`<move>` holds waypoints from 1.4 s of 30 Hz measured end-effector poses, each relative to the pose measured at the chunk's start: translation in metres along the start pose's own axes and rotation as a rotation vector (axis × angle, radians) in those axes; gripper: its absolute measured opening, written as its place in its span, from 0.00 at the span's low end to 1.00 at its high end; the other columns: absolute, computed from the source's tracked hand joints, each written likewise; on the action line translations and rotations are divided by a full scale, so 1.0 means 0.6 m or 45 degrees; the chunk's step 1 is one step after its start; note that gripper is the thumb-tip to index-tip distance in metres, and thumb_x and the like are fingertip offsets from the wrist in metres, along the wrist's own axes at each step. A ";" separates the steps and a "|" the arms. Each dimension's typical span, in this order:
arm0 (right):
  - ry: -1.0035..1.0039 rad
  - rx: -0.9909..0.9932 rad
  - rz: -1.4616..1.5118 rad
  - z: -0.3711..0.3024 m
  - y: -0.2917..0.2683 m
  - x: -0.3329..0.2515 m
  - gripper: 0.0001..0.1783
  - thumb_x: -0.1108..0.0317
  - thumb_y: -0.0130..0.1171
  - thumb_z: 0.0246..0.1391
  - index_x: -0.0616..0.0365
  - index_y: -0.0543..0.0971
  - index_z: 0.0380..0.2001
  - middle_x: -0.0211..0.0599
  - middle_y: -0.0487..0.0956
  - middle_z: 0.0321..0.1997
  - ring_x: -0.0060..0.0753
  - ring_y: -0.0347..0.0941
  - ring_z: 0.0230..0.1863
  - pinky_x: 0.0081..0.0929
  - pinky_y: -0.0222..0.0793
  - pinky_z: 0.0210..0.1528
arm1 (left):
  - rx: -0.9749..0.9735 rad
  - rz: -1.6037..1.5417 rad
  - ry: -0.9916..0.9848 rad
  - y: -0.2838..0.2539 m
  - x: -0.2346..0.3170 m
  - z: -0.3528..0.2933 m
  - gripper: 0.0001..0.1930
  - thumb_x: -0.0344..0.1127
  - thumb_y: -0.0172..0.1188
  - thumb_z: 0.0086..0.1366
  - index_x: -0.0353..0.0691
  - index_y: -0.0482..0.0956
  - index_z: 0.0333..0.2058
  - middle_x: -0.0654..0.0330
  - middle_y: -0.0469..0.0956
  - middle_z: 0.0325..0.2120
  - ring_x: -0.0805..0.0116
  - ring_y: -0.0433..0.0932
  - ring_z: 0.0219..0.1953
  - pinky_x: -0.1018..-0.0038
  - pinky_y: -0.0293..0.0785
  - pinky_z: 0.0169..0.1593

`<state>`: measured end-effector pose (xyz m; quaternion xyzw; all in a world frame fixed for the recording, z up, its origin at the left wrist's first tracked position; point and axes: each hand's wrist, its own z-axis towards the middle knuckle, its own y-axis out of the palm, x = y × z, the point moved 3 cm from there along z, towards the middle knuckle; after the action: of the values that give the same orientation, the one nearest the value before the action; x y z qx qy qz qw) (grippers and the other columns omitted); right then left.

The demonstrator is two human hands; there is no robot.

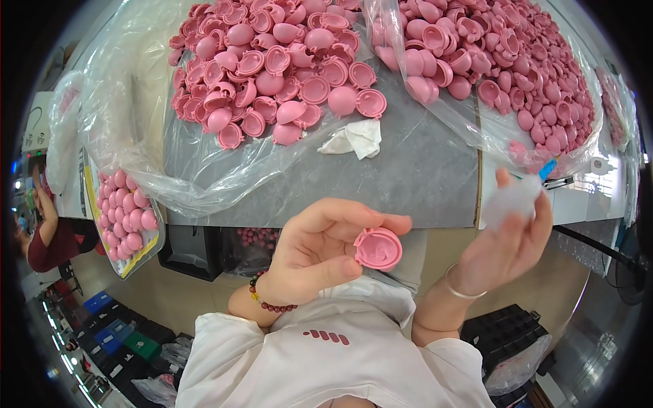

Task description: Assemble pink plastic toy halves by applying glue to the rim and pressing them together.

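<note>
In front of my body, just off the table's near edge, my left hand (306,248) pinches a pink plastic shell half (379,253) between thumb and fingers. The round, hollow side of the shell faces up. Farther right, my right hand (500,255) is raised and smeared by motion. Its fingers are wrapped round a whitish translucent squeeze bottle (510,204) with a blue tip (547,168) pointing up and away from me. A large heap of pink shell halves (272,75) lies on the grey tabletop (422,183) beyond my hands.
Another heap of pink shells (503,54) sits on clear plastic sheeting at the far right. A crumpled white cloth (354,138) lies before the first heap. At left, a tray (163,234) holds closed pink balls (122,211). A person (49,231) is at the far left.
</note>
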<state>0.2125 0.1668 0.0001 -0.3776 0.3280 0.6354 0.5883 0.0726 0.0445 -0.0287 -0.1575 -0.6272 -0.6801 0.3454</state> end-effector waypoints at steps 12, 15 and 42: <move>0.050 -0.515 -0.327 0.022 0.059 0.022 0.19 0.79 0.58 0.38 0.62 0.70 0.38 0.36 0.75 0.38 0.24 0.69 0.36 0.17 0.63 0.34 | -0.084 -0.537 -0.194 -0.008 -0.016 0.004 0.19 0.27 0.52 0.55 0.40 0.61 0.46 0.44 0.66 0.46 0.56 0.75 0.32 0.67 0.74 0.32; -0.108 -0.304 -0.359 0.039 0.027 0.006 0.18 0.77 0.60 0.36 0.62 0.72 0.36 0.35 0.75 0.37 0.26 0.70 0.36 0.19 0.64 0.32 | -0.011 -0.446 -0.178 -0.005 -0.010 0.007 0.21 0.30 0.57 0.52 0.38 0.62 0.45 0.44 0.67 0.44 0.59 0.75 0.31 0.68 0.74 0.32; 0.311 -1.211 -0.470 0.065 -0.001 0.021 0.07 0.78 0.50 0.45 0.64 0.72 0.31 0.30 0.72 0.26 0.16 0.64 0.24 0.13 0.59 0.25 | 0.144 0.229 0.006 -0.004 0.016 0.011 0.22 0.29 0.66 0.44 0.33 0.67 0.38 0.45 0.70 0.38 0.61 0.73 0.40 0.74 0.71 0.41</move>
<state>0.2092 0.2069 0.0089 -0.7259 -0.0025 0.5512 0.4114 0.0625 0.0482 -0.0233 -0.1918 -0.6470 -0.6103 0.4150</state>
